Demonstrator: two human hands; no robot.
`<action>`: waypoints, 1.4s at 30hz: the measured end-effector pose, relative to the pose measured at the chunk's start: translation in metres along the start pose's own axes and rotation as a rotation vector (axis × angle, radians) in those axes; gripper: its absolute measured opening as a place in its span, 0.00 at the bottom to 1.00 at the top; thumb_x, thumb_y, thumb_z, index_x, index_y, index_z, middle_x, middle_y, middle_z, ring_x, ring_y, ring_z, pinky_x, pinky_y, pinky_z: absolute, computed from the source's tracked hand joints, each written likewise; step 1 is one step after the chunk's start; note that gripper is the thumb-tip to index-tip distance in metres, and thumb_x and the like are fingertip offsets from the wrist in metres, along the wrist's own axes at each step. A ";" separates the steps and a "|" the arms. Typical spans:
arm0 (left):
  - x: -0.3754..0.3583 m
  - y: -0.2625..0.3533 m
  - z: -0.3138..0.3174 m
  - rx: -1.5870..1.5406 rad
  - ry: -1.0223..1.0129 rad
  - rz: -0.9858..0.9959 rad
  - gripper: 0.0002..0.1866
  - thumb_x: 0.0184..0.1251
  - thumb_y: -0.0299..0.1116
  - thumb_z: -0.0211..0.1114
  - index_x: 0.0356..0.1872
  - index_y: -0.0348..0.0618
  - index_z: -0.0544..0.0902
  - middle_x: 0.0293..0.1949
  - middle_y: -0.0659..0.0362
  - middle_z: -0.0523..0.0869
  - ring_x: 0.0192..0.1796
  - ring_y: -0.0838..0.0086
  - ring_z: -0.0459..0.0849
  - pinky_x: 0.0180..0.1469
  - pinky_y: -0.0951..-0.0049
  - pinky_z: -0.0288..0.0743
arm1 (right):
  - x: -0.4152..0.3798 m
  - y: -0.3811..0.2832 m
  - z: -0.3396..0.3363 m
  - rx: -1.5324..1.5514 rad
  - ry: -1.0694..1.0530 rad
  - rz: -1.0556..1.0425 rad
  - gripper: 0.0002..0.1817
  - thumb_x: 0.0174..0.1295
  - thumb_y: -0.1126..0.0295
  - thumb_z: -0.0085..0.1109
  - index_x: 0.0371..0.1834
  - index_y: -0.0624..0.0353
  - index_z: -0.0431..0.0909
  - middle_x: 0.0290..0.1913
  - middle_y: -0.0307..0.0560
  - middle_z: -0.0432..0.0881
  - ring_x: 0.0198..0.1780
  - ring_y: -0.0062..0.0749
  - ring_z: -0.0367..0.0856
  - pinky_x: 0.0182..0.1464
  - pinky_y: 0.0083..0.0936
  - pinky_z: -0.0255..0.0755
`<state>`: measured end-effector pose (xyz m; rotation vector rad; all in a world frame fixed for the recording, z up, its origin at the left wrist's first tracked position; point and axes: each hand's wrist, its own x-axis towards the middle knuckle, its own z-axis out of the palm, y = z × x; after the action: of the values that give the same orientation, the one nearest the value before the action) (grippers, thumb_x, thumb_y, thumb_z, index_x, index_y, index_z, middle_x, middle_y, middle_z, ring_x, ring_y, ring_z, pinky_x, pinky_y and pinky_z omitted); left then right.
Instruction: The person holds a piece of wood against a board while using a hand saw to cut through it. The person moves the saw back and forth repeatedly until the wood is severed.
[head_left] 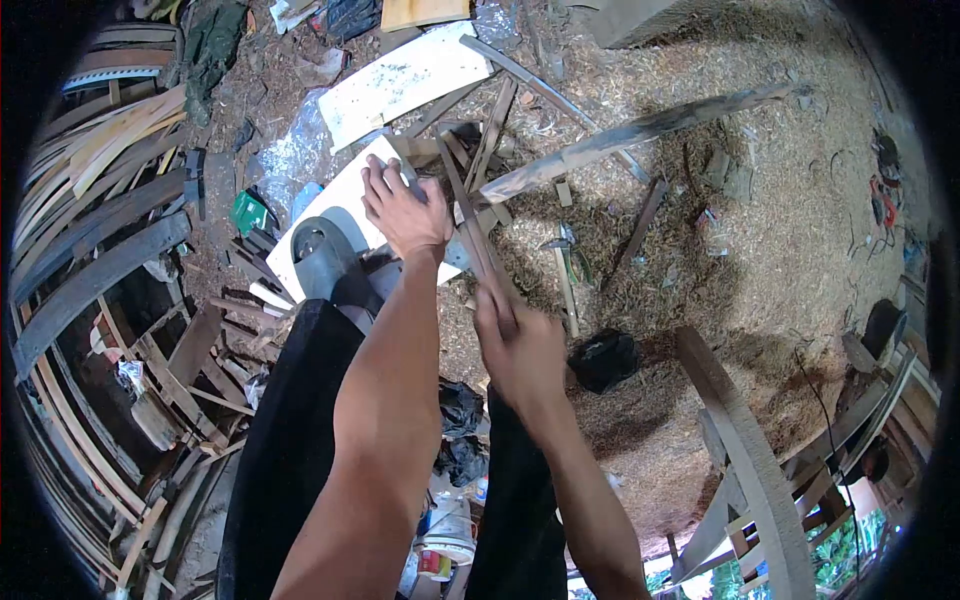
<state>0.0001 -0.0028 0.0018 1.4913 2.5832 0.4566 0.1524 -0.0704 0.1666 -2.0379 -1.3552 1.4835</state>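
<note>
Down near the middle of the view, the right hand (pixel 520 350) is closed around the lower end of a thin wooden strip (pixel 473 228), fingers wrapped over it. That strip is long and narrow; its long axis runs from the right hand up and slightly to the left, so its far end points away from the person toward the heap of offcuts (pixel 470 150) above. It looks like more than one slat may be held together, but I cannot tell for sure. The left hand (pixel 403 212) lies palm down, fingers spread and curled over the edge of a pale board (pixel 340 200), just beside the upper part of the strip; whether it pinches anything under the fingers is hidden. Below that hand a dark rounded machine part (pixel 322 262) sits against the board. A long grey plank (pixel 640 128) lies slanted across the sawdust-covered ground (pixel 780 230), rising to the right. A pair of pliers (pixel 568 250) rests on the sawdust just right of the strip, and a black bag (pixel 603 358) lies near the right wrist. Curved wooden slats (pixel 100 230) are stacked along the left side
</note>
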 end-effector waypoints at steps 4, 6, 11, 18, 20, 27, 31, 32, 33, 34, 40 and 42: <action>0.000 -0.002 0.003 0.000 0.021 -0.005 0.27 0.59 0.41 0.55 0.59 0.38 0.73 0.72 0.47 0.65 0.77 0.53 0.56 0.74 0.46 0.49 | -0.084 0.022 -0.048 0.061 -0.056 0.095 0.16 0.64 0.60 0.62 0.46 0.61 0.85 0.31 0.62 0.85 0.35 0.58 0.86 0.37 0.44 0.80; 0.003 -0.004 0.002 0.011 0.039 0.010 0.28 0.58 0.41 0.56 0.59 0.38 0.73 0.72 0.47 0.65 0.76 0.53 0.57 0.74 0.46 0.49 | -0.091 0.029 -0.052 0.096 -0.070 0.088 0.15 0.63 0.61 0.62 0.44 0.61 0.85 0.31 0.62 0.85 0.36 0.57 0.87 0.38 0.41 0.81; 0.002 0.000 0.003 -0.012 0.034 0.006 0.29 0.58 0.41 0.56 0.60 0.37 0.73 0.71 0.46 0.66 0.76 0.52 0.57 0.74 0.45 0.50 | 0.028 0.017 0.017 -0.152 0.021 -0.005 0.21 0.61 0.55 0.63 0.27 0.66 0.85 0.28 0.68 0.82 0.31 0.61 0.85 0.37 0.44 0.80; 0.002 -0.002 0.005 -0.014 0.017 -0.009 0.28 0.62 0.43 0.56 0.60 0.37 0.74 0.72 0.48 0.65 0.76 0.53 0.57 0.74 0.46 0.49 | -0.033 0.015 -0.011 0.086 0.128 -0.072 0.18 0.61 0.60 0.64 0.26 0.67 0.84 0.21 0.64 0.80 0.27 0.59 0.84 0.31 0.42 0.78; 0.000 -0.002 0.005 -0.016 0.035 -0.008 0.28 0.66 0.48 0.55 0.60 0.37 0.74 0.72 0.48 0.65 0.76 0.53 0.57 0.74 0.47 0.48 | -0.086 0.043 -0.034 0.045 0.027 0.044 0.14 0.62 0.64 0.63 0.29 0.67 0.84 0.22 0.64 0.81 0.28 0.58 0.85 0.30 0.41 0.78; 0.002 -0.001 0.002 -0.027 0.019 0.002 0.28 0.73 0.52 0.51 0.61 0.38 0.74 0.72 0.47 0.64 0.76 0.52 0.56 0.74 0.46 0.48 | 0.011 0.006 0.007 -0.046 0.113 -0.068 0.22 0.62 0.55 0.62 0.26 0.67 0.84 0.23 0.65 0.81 0.30 0.60 0.85 0.34 0.44 0.79; 0.001 -0.003 0.002 -0.007 -0.007 -0.002 0.27 0.72 0.50 0.51 0.60 0.38 0.74 0.72 0.47 0.64 0.76 0.52 0.56 0.74 0.46 0.49 | 0.061 -0.007 0.031 -0.026 -0.014 0.057 0.31 0.64 0.44 0.55 0.27 0.68 0.84 0.23 0.68 0.81 0.31 0.65 0.84 0.38 0.50 0.79; -0.001 -0.004 -0.001 -0.006 -0.012 -0.009 0.27 0.72 0.50 0.51 0.60 0.38 0.74 0.72 0.47 0.64 0.76 0.52 0.56 0.74 0.46 0.49 | 0.056 -0.003 0.028 -0.018 -0.034 0.065 0.30 0.65 0.45 0.55 0.27 0.68 0.84 0.23 0.68 0.81 0.31 0.65 0.84 0.37 0.49 0.79; 0.002 -0.001 -0.002 -0.013 -0.006 -0.007 0.26 0.72 0.49 0.52 0.60 0.38 0.74 0.72 0.47 0.65 0.76 0.53 0.57 0.74 0.46 0.49 | 0.039 -0.001 0.018 -0.029 -0.024 0.049 0.27 0.64 0.49 0.57 0.27 0.68 0.84 0.24 0.68 0.81 0.32 0.64 0.84 0.36 0.46 0.80; 0.001 0.001 -0.002 -0.020 -0.009 -0.006 0.26 0.71 0.48 0.52 0.60 0.38 0.74 0.72 0.48 0.65 0.76 0.53 0.57 0.74 0.46 0.49 | 0.008 0.003 0.003 -0.043 -0.015 0.041 0.24 0.64 0.53 0.59 0.27 0.68 0.84 0.25 0.67 0.82 0.32 0.63 0.85 0.36 0.44 0.80; -0.002 -0.007 0.006 -0.004 0.032 -0.008 0.27 0.65 0.47 0.54 0.59 0.39 0.74 0.73 0.48 0.64 0.77 0.53 0.56 0.74 0.45 0.48 | -0.080 0.029 -0.039 0.067 -0.031 0.062 0.15 0.61 0.64 0.64 0.42 0.67 0.84 0.26 0.64 0.83 0.31 0.57 0.86 0.32 0.41 0.79; 0.000 -0.003 0.005 -0.005 0.025 -0.006 0.27 0.65 0.47 0.54 0.59 0.39 0.74 0.73 0.48 0.64 0.77 0.52 0.56 0.74 0.44 0.48 | -0.048 0.021 -0.026 0.043 0.002 0.028 0.16 0.62 0.60 0.63 0.39 0.65 0.84 0.26 0.65 0.82 0.30 0.59 0.85 0.33 0.42 0.79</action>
<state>-0.0010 -0.0030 -0.0035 1.4855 2.6029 0.4839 0.1844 -0.1124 0.1920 -2.0392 -1.2883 1.5081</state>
